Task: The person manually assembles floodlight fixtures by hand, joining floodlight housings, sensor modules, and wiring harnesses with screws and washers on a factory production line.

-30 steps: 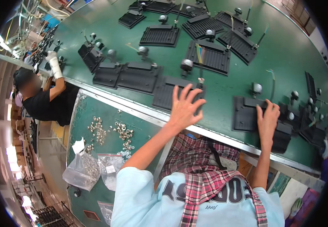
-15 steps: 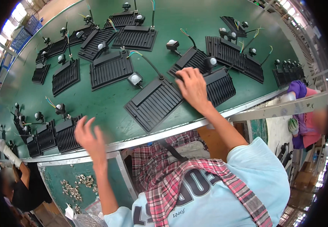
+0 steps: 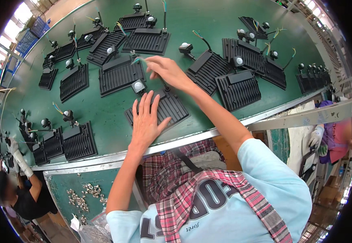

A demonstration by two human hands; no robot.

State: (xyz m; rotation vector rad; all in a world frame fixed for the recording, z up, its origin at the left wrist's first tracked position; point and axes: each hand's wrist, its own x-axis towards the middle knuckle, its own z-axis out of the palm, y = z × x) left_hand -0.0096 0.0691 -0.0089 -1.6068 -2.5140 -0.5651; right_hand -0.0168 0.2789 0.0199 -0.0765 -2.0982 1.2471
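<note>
Ribbed black housing (image 3: 159,109) pinned at the near edge of the green table (image 3: 103,121), wire end being handled above it

Left hand (image 3: 145,121) lies flat, fingers spread, pressing the housing down; right hand (image 3: 166,71) pinches narrow on what looks like the coloured lead (image 3: 140,60) by the white-domed sensor (image 3: 138,86). Judged step: routing or seating the sensor lead; the next move calls for a fine pull while the palm keeps the part from sliding. Metal table rim (image 3: 192,138) runs just below the housing, little margin there; neighbouring housings (image 3: 119,75) and (image 3: 239,89) stand near, with bare green to the left
</note>
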